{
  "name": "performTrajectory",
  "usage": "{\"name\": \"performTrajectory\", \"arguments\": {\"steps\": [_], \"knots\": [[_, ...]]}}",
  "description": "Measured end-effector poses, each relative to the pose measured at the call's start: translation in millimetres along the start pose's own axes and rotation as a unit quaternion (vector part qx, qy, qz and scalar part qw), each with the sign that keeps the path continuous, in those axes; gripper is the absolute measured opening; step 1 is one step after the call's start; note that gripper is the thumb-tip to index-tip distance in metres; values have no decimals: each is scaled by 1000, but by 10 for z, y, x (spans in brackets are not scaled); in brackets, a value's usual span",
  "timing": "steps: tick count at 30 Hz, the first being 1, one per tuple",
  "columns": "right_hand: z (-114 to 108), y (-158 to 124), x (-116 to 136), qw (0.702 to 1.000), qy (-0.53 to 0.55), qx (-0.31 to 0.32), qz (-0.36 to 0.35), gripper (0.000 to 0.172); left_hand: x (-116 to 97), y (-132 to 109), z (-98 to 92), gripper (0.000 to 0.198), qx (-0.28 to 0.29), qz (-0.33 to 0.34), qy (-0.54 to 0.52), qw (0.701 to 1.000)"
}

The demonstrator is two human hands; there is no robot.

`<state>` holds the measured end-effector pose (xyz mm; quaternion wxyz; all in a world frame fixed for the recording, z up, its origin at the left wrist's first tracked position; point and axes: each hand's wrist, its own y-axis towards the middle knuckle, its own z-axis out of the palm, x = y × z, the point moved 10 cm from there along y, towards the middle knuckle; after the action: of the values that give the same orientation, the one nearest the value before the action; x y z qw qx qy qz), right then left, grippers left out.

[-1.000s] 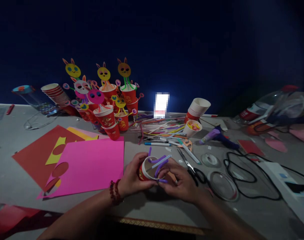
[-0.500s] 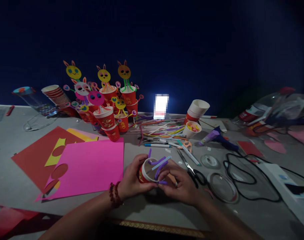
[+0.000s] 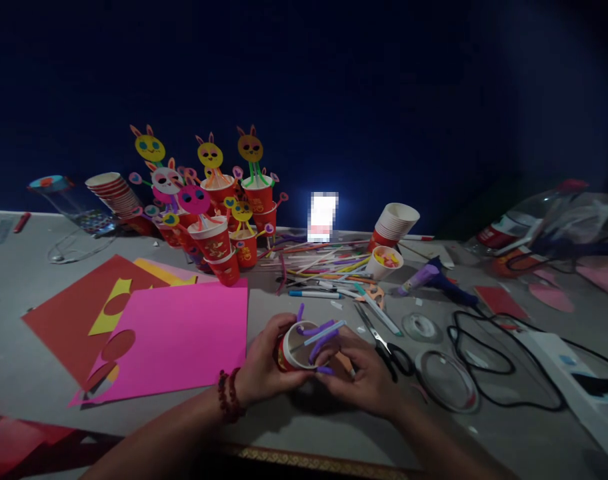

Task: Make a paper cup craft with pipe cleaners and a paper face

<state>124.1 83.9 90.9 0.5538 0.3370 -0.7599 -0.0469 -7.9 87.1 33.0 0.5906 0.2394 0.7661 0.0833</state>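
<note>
My left hand, with a beaded bracelet at the wrist, is wrapped round a red paper cup near the table's front edge. The cup's open white mouth faces up toward me. Purple pipe cleaners bend over its rim, and a pale blue straw slants out of the mouth. At the cup's right side my right hand is closed, its fingers pinching a purple pipe cleaner at the rim. The fingertips of that hand are partly hidden.
Finished cup figures stand at the back left, behind pink paper. Loose pipe cleaners lie beyond the cup. Scissors, tape rolls, a glue gun and a black cord lie to the right.
The whole view has shifted slightly, so things sit a little lower. Both hands keep their hold on the cup and the pipe cleaner, with only slight finger movement.
</note>
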Motion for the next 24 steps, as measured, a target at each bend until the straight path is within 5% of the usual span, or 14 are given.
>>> {"name": "performTrajectory", "arguments": {"steps": [24], "knots": [[2,20,13,1000,-1,10,9,5,-20,16,10,72,5,4,-2,1000]]}}
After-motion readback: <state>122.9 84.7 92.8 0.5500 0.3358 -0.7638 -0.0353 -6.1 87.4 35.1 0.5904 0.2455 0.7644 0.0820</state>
